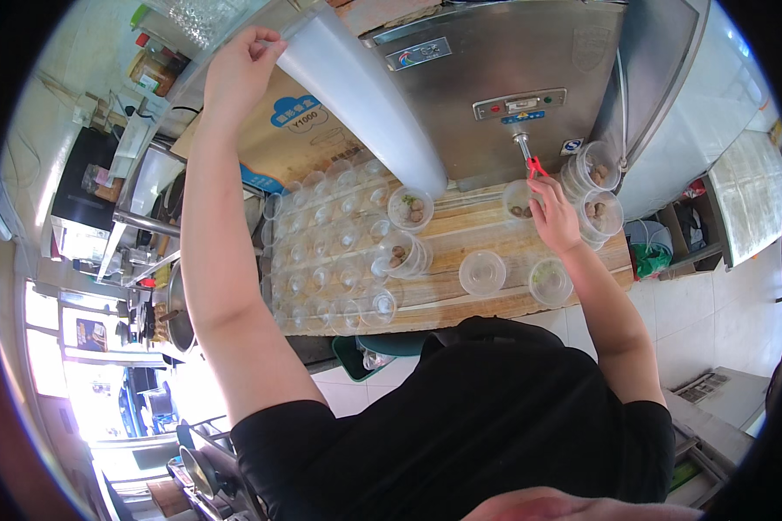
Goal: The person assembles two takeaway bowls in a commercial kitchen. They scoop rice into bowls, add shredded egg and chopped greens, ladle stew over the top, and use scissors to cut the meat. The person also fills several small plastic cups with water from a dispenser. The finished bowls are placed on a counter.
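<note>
Two-handed, grasps lever (535, 167) with right grip (556, 215) above cup (518, 200) on desk (447, 227), seemingly to fill it, has left grip (241, 69) by sleeve (365, 100) with unclear hold, and likely must release lever next.

Wooden table (460, 227) holding clear cups (482, 273).

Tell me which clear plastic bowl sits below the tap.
The bowl with brown balls, just left of the right hand; no other bowl stands under the tap.
</note>
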### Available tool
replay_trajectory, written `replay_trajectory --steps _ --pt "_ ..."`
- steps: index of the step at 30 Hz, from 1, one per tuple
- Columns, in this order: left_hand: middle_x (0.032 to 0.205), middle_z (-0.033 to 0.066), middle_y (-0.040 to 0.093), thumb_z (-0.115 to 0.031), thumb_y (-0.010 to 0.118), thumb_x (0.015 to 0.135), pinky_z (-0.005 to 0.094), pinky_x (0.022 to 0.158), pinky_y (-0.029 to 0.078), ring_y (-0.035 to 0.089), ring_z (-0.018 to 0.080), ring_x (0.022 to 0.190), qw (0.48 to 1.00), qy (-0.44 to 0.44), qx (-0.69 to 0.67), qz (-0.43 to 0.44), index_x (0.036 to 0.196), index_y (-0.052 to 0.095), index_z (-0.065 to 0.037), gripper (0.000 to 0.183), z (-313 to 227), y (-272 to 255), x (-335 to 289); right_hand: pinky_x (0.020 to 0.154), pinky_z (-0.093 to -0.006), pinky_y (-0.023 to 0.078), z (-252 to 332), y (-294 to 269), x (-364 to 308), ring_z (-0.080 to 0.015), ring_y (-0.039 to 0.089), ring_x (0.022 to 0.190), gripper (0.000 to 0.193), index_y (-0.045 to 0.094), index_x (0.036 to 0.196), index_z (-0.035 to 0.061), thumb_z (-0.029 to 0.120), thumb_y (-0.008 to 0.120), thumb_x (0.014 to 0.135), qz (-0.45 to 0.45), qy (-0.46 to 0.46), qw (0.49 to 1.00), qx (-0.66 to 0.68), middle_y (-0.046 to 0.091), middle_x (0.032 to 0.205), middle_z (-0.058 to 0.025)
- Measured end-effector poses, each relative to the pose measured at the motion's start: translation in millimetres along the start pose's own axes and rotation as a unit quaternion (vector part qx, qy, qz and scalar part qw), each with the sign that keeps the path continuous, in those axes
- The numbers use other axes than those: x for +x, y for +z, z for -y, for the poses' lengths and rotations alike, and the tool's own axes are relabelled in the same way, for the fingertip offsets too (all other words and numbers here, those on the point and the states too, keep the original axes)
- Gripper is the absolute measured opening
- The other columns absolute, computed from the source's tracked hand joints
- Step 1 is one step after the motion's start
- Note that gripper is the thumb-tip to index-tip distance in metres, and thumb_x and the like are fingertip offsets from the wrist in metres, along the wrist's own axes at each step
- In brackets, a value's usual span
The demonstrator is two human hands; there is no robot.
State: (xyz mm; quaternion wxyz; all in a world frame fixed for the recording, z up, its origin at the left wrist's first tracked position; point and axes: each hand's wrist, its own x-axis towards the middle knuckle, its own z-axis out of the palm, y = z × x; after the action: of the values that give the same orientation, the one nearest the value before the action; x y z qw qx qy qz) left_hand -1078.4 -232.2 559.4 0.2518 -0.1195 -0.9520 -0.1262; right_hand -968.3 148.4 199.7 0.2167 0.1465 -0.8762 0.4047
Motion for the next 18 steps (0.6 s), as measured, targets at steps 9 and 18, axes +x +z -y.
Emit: replay_trajectory --steps 9,18 --pt "0.085 0.0049 0.066 -0.028 0.065 0.091 0.0309 0.067 0.048 0.061 0.0171 0.071 0.998 0.036 -0.032 -0.037 0.099 0.070 -0.010 0.021 12 7 6 0.071 -0.0396 0.053 -1 1 0 -0.0308 0.064 0.091 0.037 0.055 0.120 0.0128 0.008 0.065 0.085 0.002 -0.007 1.000 -0.002 0.057 0.122 -0.0083" --pt "0.100 0.0056 0.064 -0.028 0.066 0.091 0.0319 0.067 0.050 0.064 0.0179 0.069 0.998 0.011 -0.031 -0.061 0.099 0.070 -0.010 0.020 4 12 -4 0.071 -0.0390 0.053 -3 5 0 -0.0293 0.064 0.089 0.036 0.055 0.120 0.0125 0.009 0.064 0.086 0.011 0.008 1.000 -0.003 0.057 0.123 -0.0081"
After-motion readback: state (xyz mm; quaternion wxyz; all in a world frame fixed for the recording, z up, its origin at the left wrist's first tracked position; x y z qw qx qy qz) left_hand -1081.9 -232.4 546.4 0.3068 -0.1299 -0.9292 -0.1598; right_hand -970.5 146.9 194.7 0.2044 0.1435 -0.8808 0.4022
